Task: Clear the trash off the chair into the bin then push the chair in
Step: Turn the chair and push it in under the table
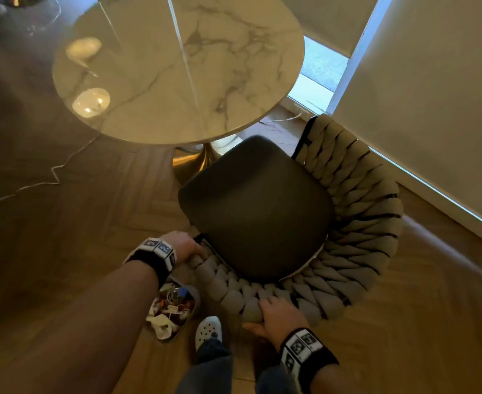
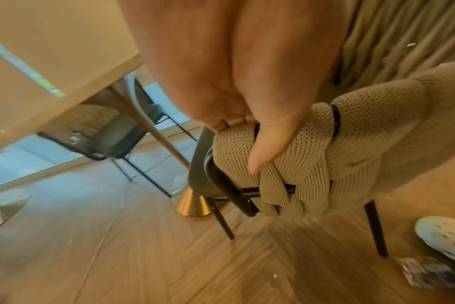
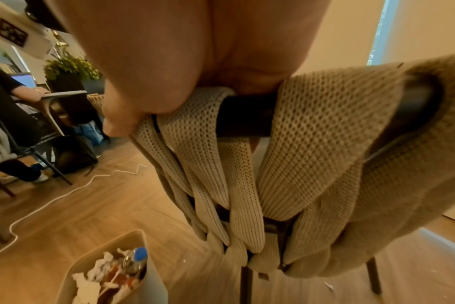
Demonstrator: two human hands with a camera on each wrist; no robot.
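A: Nearest the camera, the right hand (image 1: 279, 317) sits on the woven back rail of the chair (image 1: 356, 223), fingers wrapped over the top of the beige braid and thumb tucked below.

B: And the left hand (image 1: 184, 245) is at the end of that same rail, clamped on it. The left wrist view shows the thumb (image 2: 268, 148) pressed flat on the knit and the fingers curled round behind.

A: So both hands are gripping the chair back, with the dark seat (image 1: 256, 206) just beyond them.

B: The bin (image 1: 190, 314) stands on the floor (image 1: 92, 223) under the left forearm, just beside the chair's back, holding crumpled paper and a bottle with a blue cap (image 3: 139, 252).

A: There's a white clog (image 1: 209, 331) between bin and chair.

B: Further out, the seat's front edge is close to the round marble table (image 1: 177, 66), near its gold base (image 1: 194, 163), and at an angle to it.
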